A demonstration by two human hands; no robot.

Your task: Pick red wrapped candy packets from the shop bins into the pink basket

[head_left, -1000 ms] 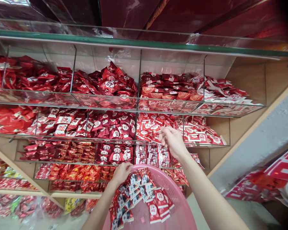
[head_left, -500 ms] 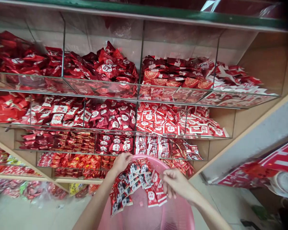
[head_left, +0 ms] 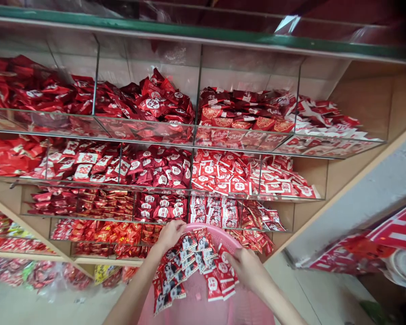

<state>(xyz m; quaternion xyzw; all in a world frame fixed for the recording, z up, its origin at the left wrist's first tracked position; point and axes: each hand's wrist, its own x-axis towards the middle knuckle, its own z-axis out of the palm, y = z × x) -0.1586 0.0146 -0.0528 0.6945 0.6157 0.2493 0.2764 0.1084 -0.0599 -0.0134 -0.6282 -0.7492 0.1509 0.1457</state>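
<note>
My left hand [head_left: 169, 235] grips the far rim of a pink plastic basket [head_left: 243, 311] held in front of the shelves. Several small red and white snack packets [head_left: 192, 266] lie piled in the basket. My right hand [head_left: 246, 271] reaches into the basket from the right, its fingers curled against a few red packets [head_left: 223, 271]; whether they still pinch one I cannot make out. Behind the basket, tiered clear bins [head_left: 223, 180] hold heaps of similar red packets.
Glass dividers [head_left: 196, 113] split each shelf tier into compartments of red packets. A wooden side panel [head_left: 358, 135] closes the shelf on the right. Red printed goods [head_left: 392, 234] sit at the far right. Bagged sweets [head_left: 37, 275] lie low on the left.
My right hand drew back from the second-tier bin and came down into the basket, where more red packets now lie. The left hand kept its hold on the rim.
</note>
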